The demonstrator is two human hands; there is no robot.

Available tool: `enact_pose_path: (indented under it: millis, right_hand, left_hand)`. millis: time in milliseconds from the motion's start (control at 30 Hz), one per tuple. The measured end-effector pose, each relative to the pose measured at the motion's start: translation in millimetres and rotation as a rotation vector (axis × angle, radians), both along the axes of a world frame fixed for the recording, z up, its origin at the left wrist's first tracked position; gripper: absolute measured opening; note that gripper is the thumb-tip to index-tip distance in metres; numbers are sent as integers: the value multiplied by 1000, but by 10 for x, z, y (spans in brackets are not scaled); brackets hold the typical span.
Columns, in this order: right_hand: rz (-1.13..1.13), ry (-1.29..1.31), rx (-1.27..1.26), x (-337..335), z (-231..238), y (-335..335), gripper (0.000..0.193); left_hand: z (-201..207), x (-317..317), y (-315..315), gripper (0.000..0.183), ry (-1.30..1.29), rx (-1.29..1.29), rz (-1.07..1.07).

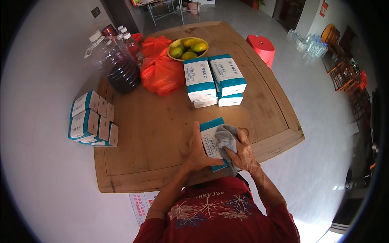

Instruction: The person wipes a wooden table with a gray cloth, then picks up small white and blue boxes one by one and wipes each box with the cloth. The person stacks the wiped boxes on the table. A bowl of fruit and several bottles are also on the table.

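Note:
A white and teal tissue pack [210, 141] lies near the table's front edge, in front of my body. My left hand [197, 150] grips its left side, thumb along the near end and fingers along the far left. In my right hand [243, 152] is a bunched grey cloth [227, 139], pressed against the pack's right side. The cloth covers part of the pack's upper face and its right edge. Beyond my hands stand two short stacks of similar packs, a left stack [199, 77] and a right stack [227, 73].
More tissue packs [87, 123] are piled at the wooden table's [142, 133] left edge. Toward the back left are a big jug of dark liquid [119, 71], several bottles [131, 42] and red plastic bags [160, 71]. A yellow bowl [172, 56] holds fruit. A red stool [261, 48] stands beyond the right edge.

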State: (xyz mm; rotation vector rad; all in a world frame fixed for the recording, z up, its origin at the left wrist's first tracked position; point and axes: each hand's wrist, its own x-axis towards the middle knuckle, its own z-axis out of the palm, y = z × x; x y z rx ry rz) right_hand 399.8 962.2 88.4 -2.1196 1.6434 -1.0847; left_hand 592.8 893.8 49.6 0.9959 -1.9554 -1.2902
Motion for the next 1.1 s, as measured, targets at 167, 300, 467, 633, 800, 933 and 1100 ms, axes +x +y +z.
enact_pose_path:
  millis: [167, 300, 467, 633, 800, 933, 1100]
  right_hand:
    - [-4, 148, -12, 70, 125, -402, 52]
    - [-33, 47, -9, 132, 172, -641, 53]
    - [183, 206, -56, 114, 202, -427, 52]
    - [248, 220, -13, 163, 230, -87, 51]
    - [166, 307, -40, 296, 257, -419, 47]
    - [89, 291, -42, 480, 295, -706, 44]
    - [-35, 270, -136, 434, 144, -764, 46]
  left_hand:
    - [51, 40, -19, 147, -40, 66, -23]
    - [46, 10, -42, 147, -20, 93, -18]
    - [86, 29, -43, 148, -58, 108, 17]
    - [-71, 33, -36, 150, 10, -154, 31]
    - [45, 60, -38, 152, 1, 91, -8]
    - [-13, 46, -71, 151, 0, 66, 8]
    - [118, 15, -62, 148, 16, 106, 23]
